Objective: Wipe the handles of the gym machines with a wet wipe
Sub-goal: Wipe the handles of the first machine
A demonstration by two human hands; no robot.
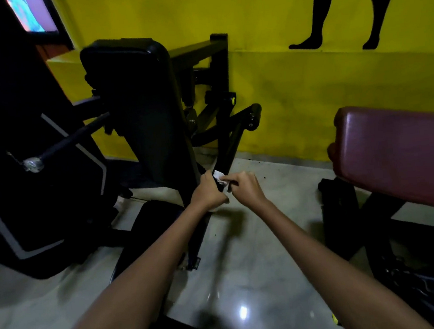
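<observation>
While both hands work the handle (228, 147) | left hand (208, 190) grip curled round bar and wipe (218, 176) | right hand (245, 188) pinches wipe | risk: wipe bunches, slips off, patches missed

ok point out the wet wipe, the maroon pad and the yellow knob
wet wipe (218, 176), head view, white fold between the hands
maroon pad (402, 155), head view, top face
yellow knob (233, 100), head view, its round end

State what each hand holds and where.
Left hand grips the machine's black handle at its lower end, wet wipe bunched against it; right hand pinches the wipe's edge.
</observation>
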